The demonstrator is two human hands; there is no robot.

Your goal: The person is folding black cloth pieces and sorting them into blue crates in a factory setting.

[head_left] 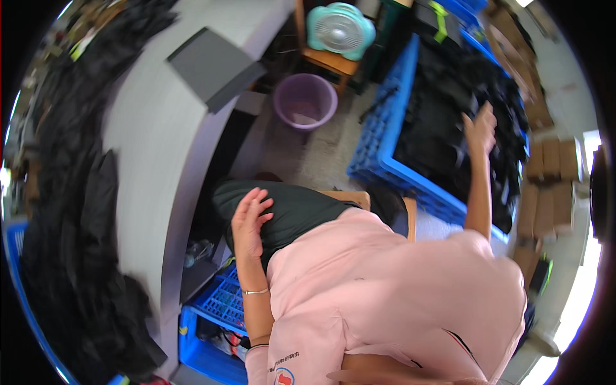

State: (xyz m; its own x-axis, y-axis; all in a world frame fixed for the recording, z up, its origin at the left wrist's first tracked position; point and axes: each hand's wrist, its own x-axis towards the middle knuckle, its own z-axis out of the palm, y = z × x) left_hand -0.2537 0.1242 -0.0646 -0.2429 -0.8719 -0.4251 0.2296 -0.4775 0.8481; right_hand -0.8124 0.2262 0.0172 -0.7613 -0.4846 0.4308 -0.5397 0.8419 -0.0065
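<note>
My right arm stretches out over a big blue plastic crate [398, 163] heaped with black cloth pieces [430, 125]. Deep among them, my right hand [480, 128] has its fingers curled at a bunch of black cloth [471, 96], thumb standing a little apart; the fingertips are partly blurred. My left hand [249, 223] hovers by my lap, near the dark trousers [301, 215], its fingers loosely spread and nothing in them. A thin bracelet [256, 292] circles the left wrist.
On the left runs a long pale worktable [147, 115], with a grey box-like block [215, 67] on it and dark cloth [70, 192] piled along its far side. Ahead are a purple bucket [280, 112] and a teal fan [316, 29] on a wooden stool. Cardboard boxes [545, 208] stack at right; a blue basket [199, 343] sits below the table.
</note>
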